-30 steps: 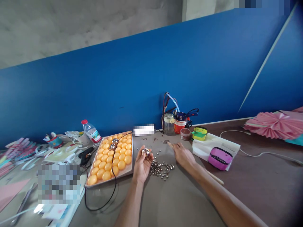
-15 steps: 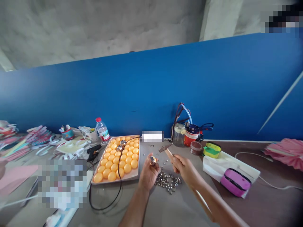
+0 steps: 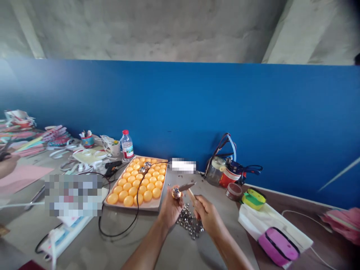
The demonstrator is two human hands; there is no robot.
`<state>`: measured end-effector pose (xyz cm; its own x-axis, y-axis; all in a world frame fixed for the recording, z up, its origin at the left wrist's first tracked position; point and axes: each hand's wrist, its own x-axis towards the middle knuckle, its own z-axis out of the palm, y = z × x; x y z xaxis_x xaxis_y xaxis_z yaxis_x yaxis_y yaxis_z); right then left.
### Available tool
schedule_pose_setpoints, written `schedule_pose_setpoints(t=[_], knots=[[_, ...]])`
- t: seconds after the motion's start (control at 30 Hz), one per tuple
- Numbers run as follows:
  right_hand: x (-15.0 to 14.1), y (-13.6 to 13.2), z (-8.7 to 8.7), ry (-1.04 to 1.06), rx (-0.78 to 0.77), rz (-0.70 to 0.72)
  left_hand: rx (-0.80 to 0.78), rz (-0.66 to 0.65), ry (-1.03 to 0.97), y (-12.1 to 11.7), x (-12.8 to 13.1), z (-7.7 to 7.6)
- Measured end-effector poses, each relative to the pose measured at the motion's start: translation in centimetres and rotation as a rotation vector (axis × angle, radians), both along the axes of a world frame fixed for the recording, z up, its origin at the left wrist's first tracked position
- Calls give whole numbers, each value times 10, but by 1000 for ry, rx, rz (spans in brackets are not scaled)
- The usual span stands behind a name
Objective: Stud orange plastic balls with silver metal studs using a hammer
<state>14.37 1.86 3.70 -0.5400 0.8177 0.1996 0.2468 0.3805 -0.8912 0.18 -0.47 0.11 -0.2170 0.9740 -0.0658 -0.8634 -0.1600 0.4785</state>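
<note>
In my left hand (image 3: 170,208) is a small ball (image 3: 176,193), orange in part and covered with shiny silver pieces on the side facing up. My fingers are closed around it. My right hand (image 3: 204,210) grips the wooden handle of a small hammer (image 3: 188,186), whose dark metal head is at the ball's upper edge; whether they touch I cannot tell. Below and between my hands lies a pile of small shiny silver studs (image 3: 189,221). To the left, a shallow box (image 3: 164,183) holds rows of orange balls (image 3: 147,195), with two silver-covered balls (image 3: 147,165) on top.
A black cable (image 3: 123,235) loops across the box. Behind it stand a water bottle (image 3: 127,146) and a glue gun (image 3: 112,167). A glass jar (image 3: 216,172), a red tub (image 3: 229,177) and a purple pouch (image 3: 278,245) are to the right. Another person's hand (image 3: 8,165) is at far left.
The hammer has come left and down, from apart to the edge of the ball. My left hand still holds the ball. The camera view has tilted.
</note>
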Motion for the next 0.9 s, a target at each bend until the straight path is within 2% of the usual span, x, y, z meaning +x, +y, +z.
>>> schedule_pose_setpoints(t=[0.1, 0.23, 0.47, 0.67, 0.9], knots=[[4, -1, 6, -25, 116, -54, -4, -11, 1, 0, 4, -1], [4, -6, 12, -147, 253, -20, -19, 15, 16, 0, 7, -1], [6, -12, 18, -185, 335, -70, -33, 27, 57, 2, 8, -1], [2, -13, 7, -170, 408, -30, -63, 26, 58, 1, 9, -1], [4, -16, 13, -154, 421, -101, -19, 21, 45, 4, 8, -6]])
